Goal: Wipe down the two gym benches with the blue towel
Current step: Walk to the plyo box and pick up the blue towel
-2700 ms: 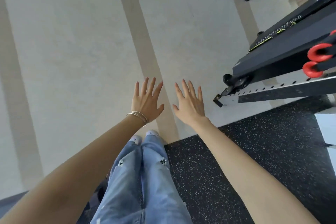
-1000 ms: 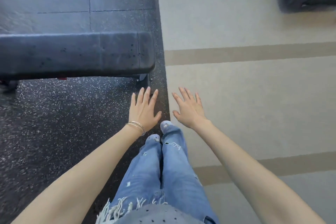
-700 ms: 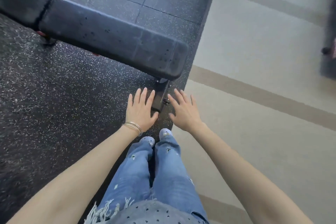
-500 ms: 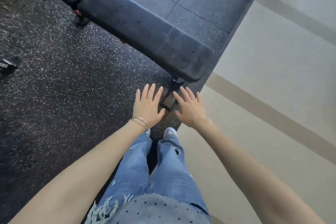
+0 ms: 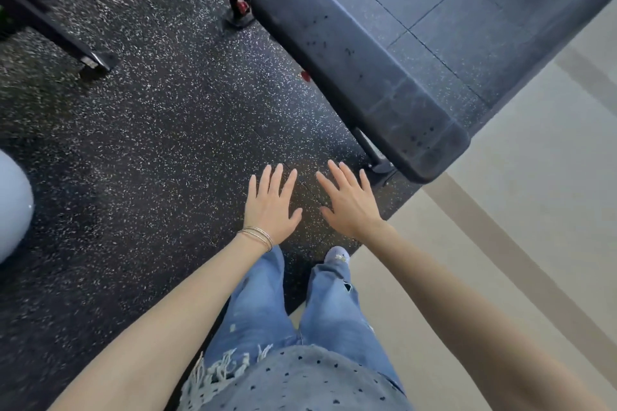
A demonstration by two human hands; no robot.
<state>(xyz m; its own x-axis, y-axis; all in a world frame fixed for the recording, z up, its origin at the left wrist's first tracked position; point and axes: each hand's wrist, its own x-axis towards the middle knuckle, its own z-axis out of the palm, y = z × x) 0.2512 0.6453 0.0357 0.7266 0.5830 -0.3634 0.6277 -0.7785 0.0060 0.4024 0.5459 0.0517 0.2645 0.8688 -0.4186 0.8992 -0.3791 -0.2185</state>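
Observation:
A black padded gym bench [image 5: 360,70] runs diagonally from the top centre down to the right, its near end just beyond my fingertips. My left hand [image 5: 272,207], with thin bangles on the wrist, is held out flat, fingers spread, holding nothing. My right hand [image 5: 349,202] is held out the same way beside it, empty, a little short of the bench's foot [image 5: 377,160]. No blue towel is in view, and I see only this one bench.
Speckled black rubber flooring [image 5: 150,143] lies under and left of the bench; pale beige floor [image 5: 517,210] with darker stripes starts on the right. A dark metal frame leg [image 5: 60,40] crosses the top left. A pale rounded object [image 5: 11,200] sits at the left edge.
The view has swung left and closer: the bench now sits to the upper right, more rubber floor shows, and the frame leg and pale object have come into view. Both hands stay flat and empty.

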